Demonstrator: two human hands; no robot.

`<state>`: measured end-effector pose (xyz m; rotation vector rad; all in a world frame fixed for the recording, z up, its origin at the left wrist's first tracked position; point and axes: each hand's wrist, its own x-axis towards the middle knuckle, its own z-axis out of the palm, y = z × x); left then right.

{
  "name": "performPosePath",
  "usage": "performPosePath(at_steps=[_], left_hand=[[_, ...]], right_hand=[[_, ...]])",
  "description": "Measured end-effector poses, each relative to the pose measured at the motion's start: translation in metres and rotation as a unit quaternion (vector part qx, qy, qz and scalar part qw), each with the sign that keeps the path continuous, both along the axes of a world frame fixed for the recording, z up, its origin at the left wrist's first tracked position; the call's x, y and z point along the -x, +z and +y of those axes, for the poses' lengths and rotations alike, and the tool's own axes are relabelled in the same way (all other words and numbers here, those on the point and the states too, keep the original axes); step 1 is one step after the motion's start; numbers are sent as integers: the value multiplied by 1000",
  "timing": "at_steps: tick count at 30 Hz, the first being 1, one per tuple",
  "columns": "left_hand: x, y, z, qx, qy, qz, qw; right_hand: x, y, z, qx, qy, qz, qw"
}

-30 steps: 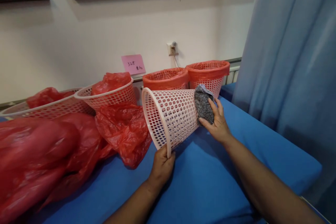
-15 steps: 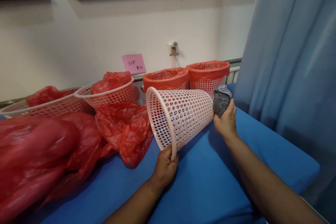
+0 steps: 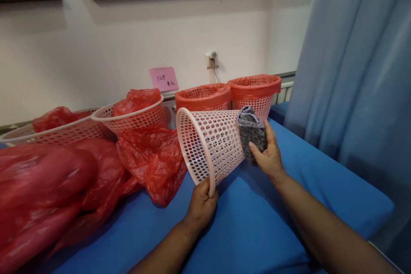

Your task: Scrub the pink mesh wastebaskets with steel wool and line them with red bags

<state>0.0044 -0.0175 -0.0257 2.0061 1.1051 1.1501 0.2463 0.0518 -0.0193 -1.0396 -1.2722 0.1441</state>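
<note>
A pale pink perforated plastic wastebasket (image 3: 221, 137) lies tilted on its side above the blue surface, its open mouth facing left. My left hand (image 3: 202, 203) grips the lower part of its rim, fingers closed over the edge. In my right hand (image 3: 271, 154) is a folded dark grey cloth (image 3: 252, 135) with a light purple edge. The cloth lies against the basket's side close to its base, and my thumb presses on the cloth's near face. The cloth hides the basket's bottom end.
Two wastebaskets with red liners, a middle one (image 3: 204, 96) and a right one (image 3: 255, 90), stand by the wall. Leftward are two more baskets (image 3: 128, 117) holding red plastic and a heap of red bags (image 3: 64, 180). A blue curtain (image 3: 349, 60) hangs right of the blue-covered bed (image 3: 257, 222).
My right hand has moved left with the cloth, from the basket's base end onto its side. The left hand keeps its hold on the rim, almost unmoved.
</note>
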Motion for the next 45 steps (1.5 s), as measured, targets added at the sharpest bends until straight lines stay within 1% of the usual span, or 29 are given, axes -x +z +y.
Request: performPosePath(at_steps=[3, 5, 9, 12, 14, 16, 19, 21, 23, 25, 27, 29, 30, 32, 34, 36, 39, 42, 44, 45], left_hand=[[0, -2, 0, 0, -6, -7, 1000], [0, -3, 1, 4, -3, -12, 1000], [-2, -1, 2, 21, -1, -29, 999], [-1, 4, 1, 28, -1, -51, 998], [1, 5, 1, 34, 8, -56, 998], [3, 5, 0, 40, 18, -53, 998], [4, 2, 1, 36, 32, -44, 998], [3, 1, 1, 29, 29, -37, 999], [3, 0, 1, 25, 17, -27, 999], [2, 0, 1, 25, 10, -17, 1000], [1, -1, 1, 27, 11, -14, 999], [1, -2, 1, 31, 12, -14, 999], [1, -3, 1, 32, 12, -14, 999], [0, -3, 1, 34, 6, -14, 999], [0, -1, 1, 33, -3, -22, 999], [0, 0, 2, 33, -10, -33, 999], [0, 2, 2, 35, -1, -34, 999], [1, 0, 4, 42, 9, -23, 999], [3, -3, 5, 37, 7, -19, 999], [4, -5, 5, 31, 8, -19, 999]], right_hand=[[15, 0, -6, -5, -42, 16, 999], [24, 2, -14, -27, -49, -37, 998], [37, 10, -34, -63, -12, -197, 978], [42, 12, -47, -113, 45, -262, 957], [44, 10, -50, -152, 90, -243, 954], [45, 8, -50, -169, 96, -181, 964], [44, 6, -44, -159, 44, -113, 980], [40, 5, -38, -148, 3, -80, 986], [33, 5, -29, -119, -34, -26, 992], [24, 6, -20, -75, -56, 15, 996], [15, 7, -13, -39, -67, -4, 997], [11, 9, -14, -31, -76, -68, 994], [12, 11, -17, -34, -71, -107, 991], [19, 14, -28, -44, -36, -171, 984], [32, 14, -39, -46, 3, -215, 976], [42, 11, -43, -38, 10, -237, 971], [42, 4, -30, -14, 6, -219, 976], [33, 1, -14, 13, -27, -124, 992], [34, 5, -17, 4, -46, -92, 995], [38, 8, -25, -17, -34, -106, 994]])
